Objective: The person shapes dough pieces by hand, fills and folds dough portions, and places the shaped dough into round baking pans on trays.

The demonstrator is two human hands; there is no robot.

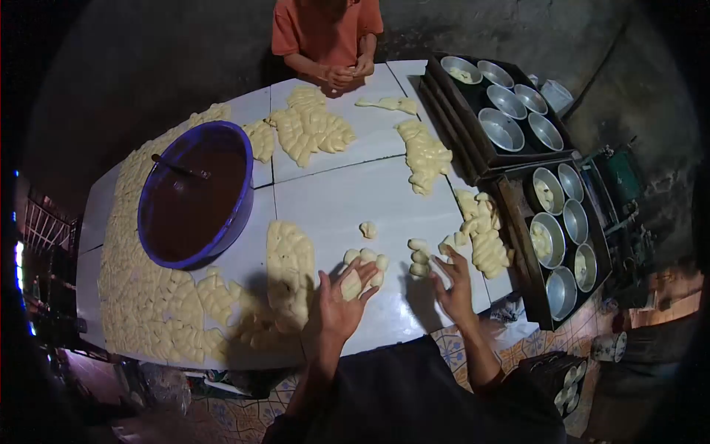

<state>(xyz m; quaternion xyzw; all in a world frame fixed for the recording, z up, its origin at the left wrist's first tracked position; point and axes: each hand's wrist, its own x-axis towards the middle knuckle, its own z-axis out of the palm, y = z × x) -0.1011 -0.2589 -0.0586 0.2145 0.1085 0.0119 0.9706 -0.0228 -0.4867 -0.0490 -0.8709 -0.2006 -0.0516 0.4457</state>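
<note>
My left hand [342,307] is turned palm up over the white table, fingers stretched, with a flat piece of dough [351,286] resting in it. Several small dough balls [367,255] show just beyond its fingertips; whether the fingers touch them I cannot tell. My right hand [457,292] is open, thumb and fingers apart. Its fingertips are close to some dough pieces [450,242]. A short row of dough lumps [419,257] lies between my two hands. Farther forward sits a single small lump [367,229].
Sheets of joined dough pieces [310,129] cover much of the table [347,196]. A purple basin [244,214] of brown liquid, with a utensil in it, stands left. Round metal pans [547,240] fill dark trays on the right. Another person [325,37] handles something small across the table.
</note>
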